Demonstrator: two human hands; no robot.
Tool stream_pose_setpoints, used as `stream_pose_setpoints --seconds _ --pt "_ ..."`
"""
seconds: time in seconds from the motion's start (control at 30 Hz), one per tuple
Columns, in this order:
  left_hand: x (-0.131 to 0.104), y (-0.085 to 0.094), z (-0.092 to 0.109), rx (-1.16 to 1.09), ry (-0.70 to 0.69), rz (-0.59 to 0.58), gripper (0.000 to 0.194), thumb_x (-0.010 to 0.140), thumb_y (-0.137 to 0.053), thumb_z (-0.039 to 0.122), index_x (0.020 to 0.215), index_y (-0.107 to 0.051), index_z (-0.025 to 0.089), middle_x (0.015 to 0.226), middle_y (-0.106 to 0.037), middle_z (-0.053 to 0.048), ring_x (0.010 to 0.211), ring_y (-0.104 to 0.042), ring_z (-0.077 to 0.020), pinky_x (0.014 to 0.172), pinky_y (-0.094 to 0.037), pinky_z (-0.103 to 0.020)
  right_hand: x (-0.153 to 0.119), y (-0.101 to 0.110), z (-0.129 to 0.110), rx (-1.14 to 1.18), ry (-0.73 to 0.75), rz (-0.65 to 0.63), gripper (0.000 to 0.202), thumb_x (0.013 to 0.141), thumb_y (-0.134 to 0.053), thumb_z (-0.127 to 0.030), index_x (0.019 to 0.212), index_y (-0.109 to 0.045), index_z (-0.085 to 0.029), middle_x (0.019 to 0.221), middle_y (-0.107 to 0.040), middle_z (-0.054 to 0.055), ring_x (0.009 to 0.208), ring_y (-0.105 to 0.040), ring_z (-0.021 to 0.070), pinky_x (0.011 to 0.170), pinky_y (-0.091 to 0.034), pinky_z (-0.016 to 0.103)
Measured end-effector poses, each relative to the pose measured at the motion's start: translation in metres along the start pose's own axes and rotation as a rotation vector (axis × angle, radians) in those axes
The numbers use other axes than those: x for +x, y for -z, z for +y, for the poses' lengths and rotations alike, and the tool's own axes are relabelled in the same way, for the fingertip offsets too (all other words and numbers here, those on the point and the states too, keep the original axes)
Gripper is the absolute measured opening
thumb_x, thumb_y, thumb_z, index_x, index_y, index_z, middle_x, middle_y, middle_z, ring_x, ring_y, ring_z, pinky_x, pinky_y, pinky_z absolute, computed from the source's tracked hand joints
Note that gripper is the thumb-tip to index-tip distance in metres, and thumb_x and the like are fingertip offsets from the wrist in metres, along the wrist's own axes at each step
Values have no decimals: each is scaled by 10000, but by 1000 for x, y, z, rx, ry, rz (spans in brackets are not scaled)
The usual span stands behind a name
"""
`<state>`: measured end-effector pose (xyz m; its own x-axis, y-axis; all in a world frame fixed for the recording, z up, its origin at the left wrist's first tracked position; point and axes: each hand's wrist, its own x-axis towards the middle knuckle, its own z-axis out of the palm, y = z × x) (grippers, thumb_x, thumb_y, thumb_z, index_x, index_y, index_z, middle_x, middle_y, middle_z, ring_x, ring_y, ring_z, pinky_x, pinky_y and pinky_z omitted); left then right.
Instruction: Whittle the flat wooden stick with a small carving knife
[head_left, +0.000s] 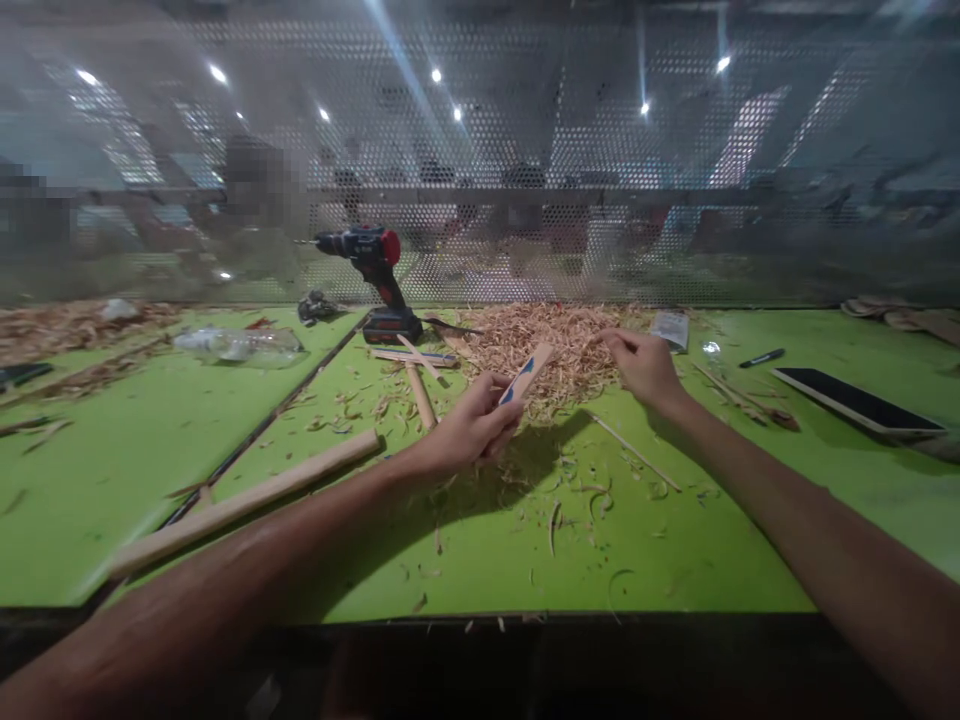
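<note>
The left hand (486, 418) has its grip clamped on a wooden strip (528, 373), probably light, stiff, best held by its edges; I can't tell the grip of the right hand (646, 368)

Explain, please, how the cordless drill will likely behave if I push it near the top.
The drill may tip toward its nose, which overhangs the battery it stands on. It is probably heavy for its size, given that chunky battery. The solid-looking casing should stay stiff.
</note>
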<state>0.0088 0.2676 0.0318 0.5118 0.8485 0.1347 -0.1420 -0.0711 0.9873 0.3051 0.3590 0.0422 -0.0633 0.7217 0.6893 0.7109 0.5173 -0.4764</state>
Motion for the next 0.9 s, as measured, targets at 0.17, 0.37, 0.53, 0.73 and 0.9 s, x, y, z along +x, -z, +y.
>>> stream_pose_setpoints --seconds 0.17,0.37,0.53,0.73,0.9 --pt "3 1 3 -63 49 58 329 991 -671 430 1063 -405 249 687 -510 115 386 -318 -23 352 -248 -153 -21 -15 -51 73 159 -225 351 1027 -578 -464 1085 -865 -270 857 -827 60 623 -703 249 592 -579 390" --pt "1 -2 3 -73 46 55 346 985 -678 454 1066 -406 256 646 -485 127 385 -309 -32 348 -240 -146 -37 -32 -68 51 405 -298 338 1065 -554 -410 1162 -849 -277 1047 -846 79 826 -801 268 721 -634 385" --pt "-1 -4 4 -82 46 44 387 967 -703 474 1041 -392 257 675 -478 128 371 -304 -18 346 -227 -143 -36 -31 -62 1 479 -272 370 1082 -542 -403 1197 -846 -228 1093 -836 119 917 -816 300 787 -667 409" --pt "-1 -2 5 -61 46 14 353 996 -673 447 1048 -378 259 665 -471 129 367 -295 -22 346 -231 -147 -38 -29 -65 -68 459 -282 376 1094 -513 -400 1237 -828 -253 1120 -833 103 948 -813 308 777 -670 435" --pt "-1 -1 6 -33 52 4 295 1038 -618 413 1054 -369 255 613 -464 139 347 -286 -23 357 -248 -149 -38 -27 -66 -123 462 -272 377 1096 -511 -384 1227 -824 -221 1109 -835 119 935 -811 300 759 -661 413"
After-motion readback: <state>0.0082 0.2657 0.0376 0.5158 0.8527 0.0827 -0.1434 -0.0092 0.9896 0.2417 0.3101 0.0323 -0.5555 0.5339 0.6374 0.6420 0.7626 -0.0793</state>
